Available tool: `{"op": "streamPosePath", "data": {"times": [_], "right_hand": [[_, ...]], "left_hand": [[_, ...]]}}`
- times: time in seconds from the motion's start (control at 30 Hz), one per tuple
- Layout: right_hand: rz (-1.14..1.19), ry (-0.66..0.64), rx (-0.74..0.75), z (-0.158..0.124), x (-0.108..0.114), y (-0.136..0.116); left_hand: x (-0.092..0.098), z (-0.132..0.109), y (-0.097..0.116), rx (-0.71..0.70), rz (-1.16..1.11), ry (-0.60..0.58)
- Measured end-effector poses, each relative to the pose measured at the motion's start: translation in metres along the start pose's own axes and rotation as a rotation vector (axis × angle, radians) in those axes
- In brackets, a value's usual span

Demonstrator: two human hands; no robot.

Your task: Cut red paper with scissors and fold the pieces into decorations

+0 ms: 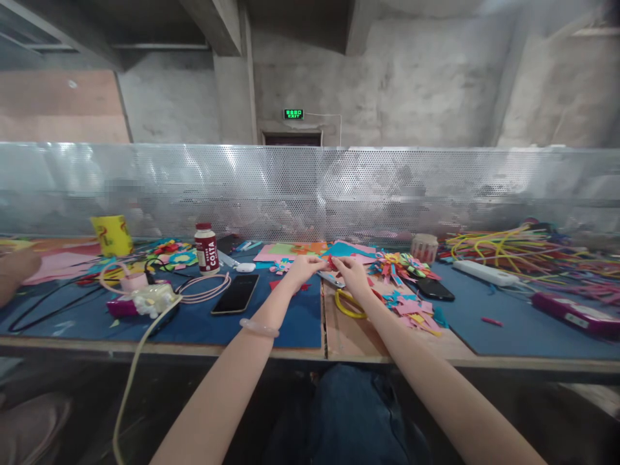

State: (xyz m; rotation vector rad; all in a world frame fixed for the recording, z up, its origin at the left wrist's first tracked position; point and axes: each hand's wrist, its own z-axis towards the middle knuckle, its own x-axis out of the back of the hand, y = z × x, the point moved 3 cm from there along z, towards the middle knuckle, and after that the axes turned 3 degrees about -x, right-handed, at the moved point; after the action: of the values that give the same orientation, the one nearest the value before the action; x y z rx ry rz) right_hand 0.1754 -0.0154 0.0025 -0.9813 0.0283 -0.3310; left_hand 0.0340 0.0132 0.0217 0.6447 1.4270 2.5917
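Note:
My left hand (303,268) and my right hand (352,271) meet over the middle of the table, fingers pinched together on a small red paper piece (332,262). A bracelet circles my left wrist. Scissors with yellow handles (345,302) lie just below my right hand, their blades under it. Coloured paper sheets (295,250) lie behind my hands. Pink and blue paper scraps (413,312) are heaped to the right of my right hand.
A black phone (236,294) lies left of my hands, another phone (434,289) to the right. A Costa bottle (206,248), a yellow cup (112,235), cables, a white power strip (485,272) and a pile of coloured pipe cleaners (523,248) crowd the table. Another person's hand (17,268) shows at far left.

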Motion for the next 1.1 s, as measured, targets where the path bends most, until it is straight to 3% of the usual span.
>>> {"op": "streamPosePath", "data": {"times": [0.37, 0.67, 1.1], "right_hand": [[0.083, -0.046, -0.055, 0.0021, -0.0011, 0.0074], [-0.041, -0.051, 0.072, 0.0033, 0.0002, 0.0027], [0.011, -0.073, 0.036, 0.0023, -0.0003, 0.0011]], "left_hand": [[-0.0004, -0.0035, 0.0044, 0.051, -0.025, -0.028], [0.0004, -0.0032, 0.0053, 0.06, -0.005, -0.015], [-0.0025, 0.0003, 0.0007, -0.015, 0.024, -0.092]]}}
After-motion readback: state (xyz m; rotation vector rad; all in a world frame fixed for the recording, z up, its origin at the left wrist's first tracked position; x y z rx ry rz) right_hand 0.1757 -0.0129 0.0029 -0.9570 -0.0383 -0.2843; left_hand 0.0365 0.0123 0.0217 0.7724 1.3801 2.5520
